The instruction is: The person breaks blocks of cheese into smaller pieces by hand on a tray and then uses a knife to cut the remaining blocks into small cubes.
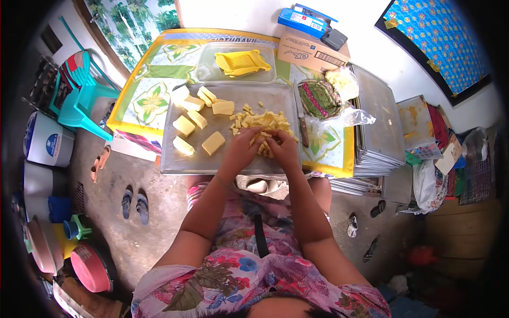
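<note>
A metal tray (180,159) lies on the table, with several pale yellow blocks (213,143) on its left part and a heap of small yellow pieces (270,121) on its right. Both my hands are at the near edge of that heap. The fingers of my left hand (248,148) are bent together around some yellow pieces. Facing it, my right hand (283,151) has its fingertips closed on pieces of the same kind. Beside the tray's right edge lies a knife with a brown handle (304,131).
A yellow slotted tool (243,62) sits on a clear tray (204,66) at the back. Right of it are a cardboard box (307,50), a green woven potholder (319,99) and stacked metal trays (376,122). A turquoise chair (85,103) stands left.
</note>
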